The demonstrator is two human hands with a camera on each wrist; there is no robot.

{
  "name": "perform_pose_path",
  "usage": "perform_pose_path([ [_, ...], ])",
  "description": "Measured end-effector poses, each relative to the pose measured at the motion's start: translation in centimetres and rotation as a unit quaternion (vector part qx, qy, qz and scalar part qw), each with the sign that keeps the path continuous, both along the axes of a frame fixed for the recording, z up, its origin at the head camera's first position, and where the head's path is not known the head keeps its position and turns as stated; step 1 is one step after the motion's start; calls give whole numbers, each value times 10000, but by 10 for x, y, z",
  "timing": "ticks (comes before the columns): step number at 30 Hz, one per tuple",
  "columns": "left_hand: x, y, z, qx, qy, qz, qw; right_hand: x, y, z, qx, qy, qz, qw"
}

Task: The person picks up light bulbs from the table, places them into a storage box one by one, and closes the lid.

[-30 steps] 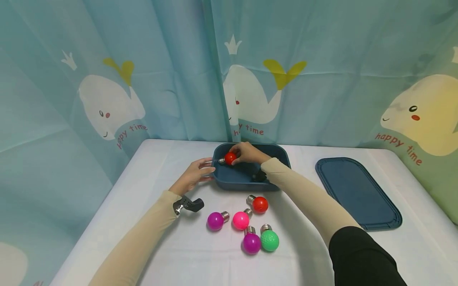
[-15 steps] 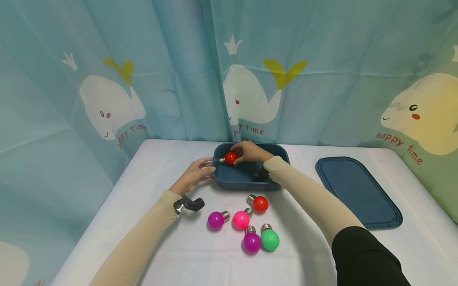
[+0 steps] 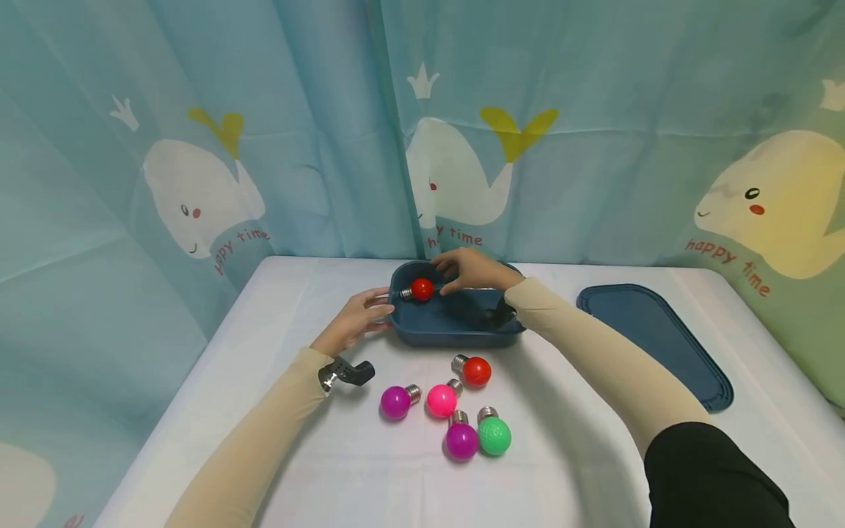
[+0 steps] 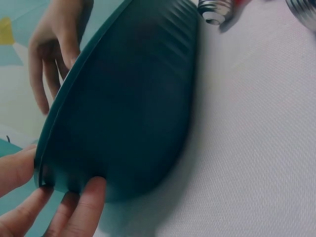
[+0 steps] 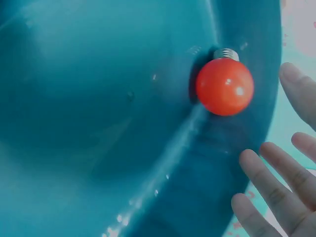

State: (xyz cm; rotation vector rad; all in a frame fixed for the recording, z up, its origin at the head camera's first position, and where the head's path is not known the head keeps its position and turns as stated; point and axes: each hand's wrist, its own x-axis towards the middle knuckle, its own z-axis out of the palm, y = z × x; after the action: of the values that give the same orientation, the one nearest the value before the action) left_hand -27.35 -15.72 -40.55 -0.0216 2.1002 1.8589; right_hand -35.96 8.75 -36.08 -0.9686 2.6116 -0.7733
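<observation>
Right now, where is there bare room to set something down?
Bare cloth lies left of the left sleeve, and between it and the right sleeve, nearer than the green bulb. Inside the bin, floor shows right of its red bulb, near the right hand. Five bulbs crowd the table before the bin.

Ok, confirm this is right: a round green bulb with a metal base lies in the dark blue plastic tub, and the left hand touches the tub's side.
The colour is wrong: the head view shows a round red bulb lying in the dark blue plastic tub. The left hand touches the tub's side.
</observation>
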Motion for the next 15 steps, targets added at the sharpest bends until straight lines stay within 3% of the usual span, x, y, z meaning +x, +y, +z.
perform_pose_path([
  [8,-2,1,0,-45,8,-8,10000,21,21,25,-10,244,23,9997],
  [15,-1,0,0,-5,53,-53,10000,57,40,45,-67,590,369,9976],
])
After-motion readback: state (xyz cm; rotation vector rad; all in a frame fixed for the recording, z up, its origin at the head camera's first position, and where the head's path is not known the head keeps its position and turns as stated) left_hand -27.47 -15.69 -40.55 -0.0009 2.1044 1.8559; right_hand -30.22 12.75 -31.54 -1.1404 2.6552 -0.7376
